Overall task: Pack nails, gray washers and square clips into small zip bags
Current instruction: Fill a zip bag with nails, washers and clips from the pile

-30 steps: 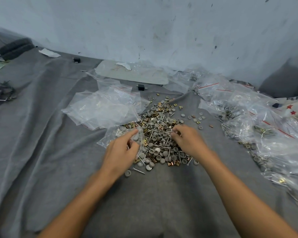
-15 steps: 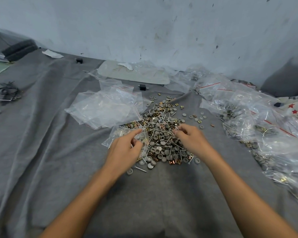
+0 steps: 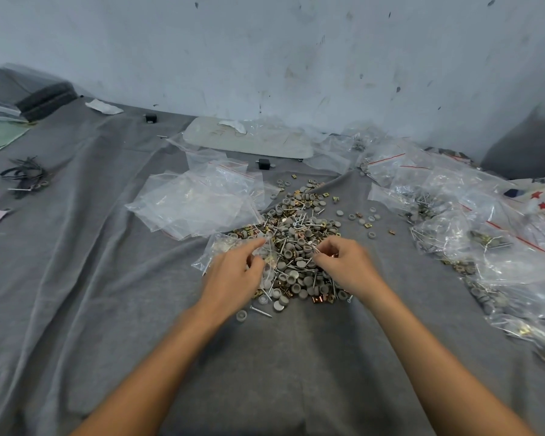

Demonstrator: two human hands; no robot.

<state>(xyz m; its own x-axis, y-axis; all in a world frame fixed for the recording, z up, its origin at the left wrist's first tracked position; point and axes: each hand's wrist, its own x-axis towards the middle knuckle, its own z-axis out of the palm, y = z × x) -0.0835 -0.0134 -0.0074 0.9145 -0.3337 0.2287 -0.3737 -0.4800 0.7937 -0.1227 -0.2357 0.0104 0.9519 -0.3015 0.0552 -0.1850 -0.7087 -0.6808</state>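
Observation:
A mixed heap of nails, gray washers and brass square clips lies on the gray cloth in front of me. My left hand pinches the mouth of a small clear zip bag at the heap's left edge; the bag holds a few parts. My right hand sits on the heap's right side, its fingers curled and pinching nails out of the pile. A stack of empty zip bags lies behind the left hand.
Filled zip bags pile up along the right side. A pale flat board lies against the wall. Loose washers and clips are scattered right of the heap. Black cords lie far left. The gray cloth is wrinkled.
Both hands stayed at the heap. My right hand's fingers have shifted slightly, picking among the nails; my left hand keeps its hold on the small bag.

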